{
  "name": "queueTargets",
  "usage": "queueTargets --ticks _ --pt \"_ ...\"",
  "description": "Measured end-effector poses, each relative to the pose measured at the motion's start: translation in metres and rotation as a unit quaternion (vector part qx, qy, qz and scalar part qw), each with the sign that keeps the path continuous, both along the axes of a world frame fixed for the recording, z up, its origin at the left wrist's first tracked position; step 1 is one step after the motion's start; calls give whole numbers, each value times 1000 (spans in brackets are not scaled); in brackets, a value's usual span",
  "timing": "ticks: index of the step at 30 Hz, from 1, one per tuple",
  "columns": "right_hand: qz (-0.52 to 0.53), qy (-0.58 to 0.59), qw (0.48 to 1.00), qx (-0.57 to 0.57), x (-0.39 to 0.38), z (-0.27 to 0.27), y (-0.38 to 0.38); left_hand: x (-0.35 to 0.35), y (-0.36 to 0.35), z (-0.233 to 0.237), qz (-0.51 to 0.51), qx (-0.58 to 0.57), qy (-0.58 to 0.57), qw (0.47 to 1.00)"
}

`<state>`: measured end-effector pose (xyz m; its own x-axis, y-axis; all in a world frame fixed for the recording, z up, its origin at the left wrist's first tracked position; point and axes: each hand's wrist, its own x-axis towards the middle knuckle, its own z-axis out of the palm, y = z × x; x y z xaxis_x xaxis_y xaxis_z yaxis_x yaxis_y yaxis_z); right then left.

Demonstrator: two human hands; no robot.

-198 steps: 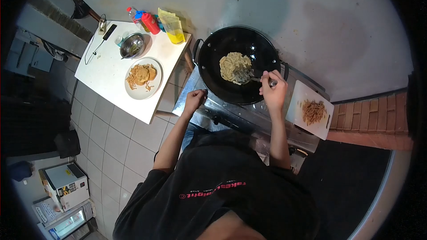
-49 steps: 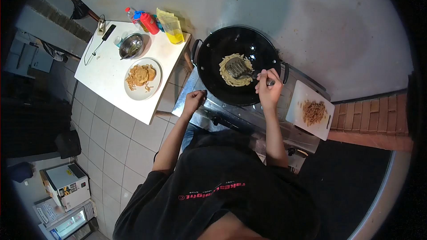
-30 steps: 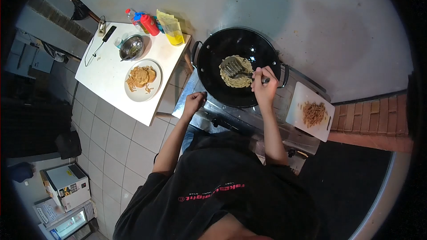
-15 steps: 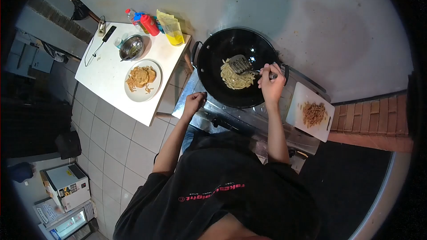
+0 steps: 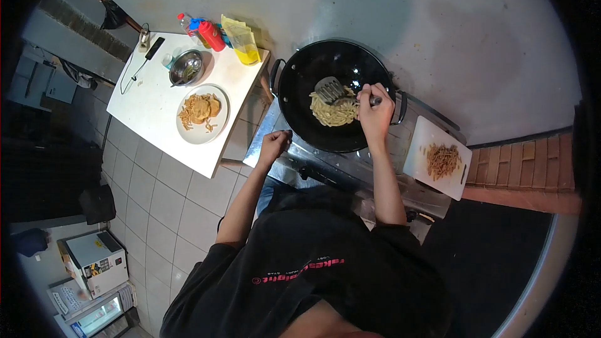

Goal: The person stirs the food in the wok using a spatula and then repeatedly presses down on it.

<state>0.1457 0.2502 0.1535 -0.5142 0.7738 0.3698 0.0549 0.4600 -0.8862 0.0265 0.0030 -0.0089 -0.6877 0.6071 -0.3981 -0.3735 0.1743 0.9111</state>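
My right hand is wrapped round the handle of a slotted metal spatula, over the right side of a black wok. The spatula's head lies at the upper edge of a heap of pale cut strips, like fries or noodles, in the wok's middle. Left of the wok's near side, my left hand is closed and raised, apart from the wok. Its curled fingers hide what they hold, if anything.
On the white table at left stand a plate of food, a metal bowl, a red squeeze bottle and a yellow packet. A white cutting board with brown strips lies right of the metal stove.
My right hand and the spatula have shifted slightly left and up within the wok, baring its right handle. My left hand stays nearly still.
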Motion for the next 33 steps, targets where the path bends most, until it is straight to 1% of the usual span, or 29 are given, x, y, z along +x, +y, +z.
queueTargets --ticks 3,5,8,10,13,14,16,17,18,20,21,23,27,29,31,33 --pt "16 22 999 -18 -7 3 -4 0 0 -1 6 -4 -2 1000" --pt "6 -16 999 34 -6 5 -4 0 0 -2 7 -7 1 1000" --pt "4 -30 998 63 3 8 -2 1 0 5 4 -17 2 1000" --pt "4 -38 996 84 10 21 -3 1 0 5 1 -24 2 1000" --pt "-15 -61 997 52 18 26 1 0 -1 2 -4 -26 9 1000" --pt "-16 -61 997 51 20 28 1 0 0 1 -2 -17 11 1000" --pt "-20 -40 999 12 23 38 0 0 0 3 -1 -7 14 1000" --pt "-29 -65 997 40 25 31 6 0 0 5 -5 -10 11 1000" --pt "-29 -66 997 40 25 30 6 0 -1 5 -9 -13 8 1000" --pt "-28 -43 998 -20 25 29 5 0 0 5 -8 -13 9 1000" --pt "-28 -43 999 -20 25 28 5 0 0 5 -7 -12 11 1000" --pt "-33 -8 997 -76 25 24 3 0 0 6 -3 -11 14 1000" --pt "-41 -9 993 -114 29 12 4 0 0 5 -6 -20 8 1000" --pt "-34 -7 984 -178 33 5 4 -1 0 0 -3 -22 6 1000" --pt "-34 -6 984 -174 37 11 2 -1 0 1 -2 -26 2 1000" --pt "-36 -7 985 -172 42 19 0 -1 0 -1 -3 -5 -1 1000"
